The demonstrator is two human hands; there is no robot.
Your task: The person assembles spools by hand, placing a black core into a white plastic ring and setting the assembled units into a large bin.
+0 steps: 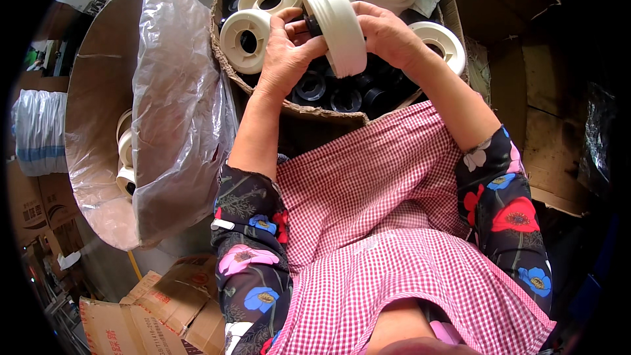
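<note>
Above a cardboard box (325, 116), a cream-white round plastic part (343, 31) is tipped on its edge between my hands. My right hand (389, 34) is closed on its right side, with some fingers out of sight behind it. On the other side, the fingers of my left hand (287, 56) are closed round a small black plastic fitting (313, 25) at the part's centre. More cream-white round parts (244, 42) with centre holes lie in the box around my hands. Several black plastic rings (310, 85) lie below them.
To the left stands a tall container lined with clear plastic (174, 92), with cream-white parts (125, 148) inside. Beyond it is a plastic-wrapped bundle (41, 135). Cardboard pieces (177, 296) lie at the lower left. Open cardboard (549, 118) stands on the right.
</note>
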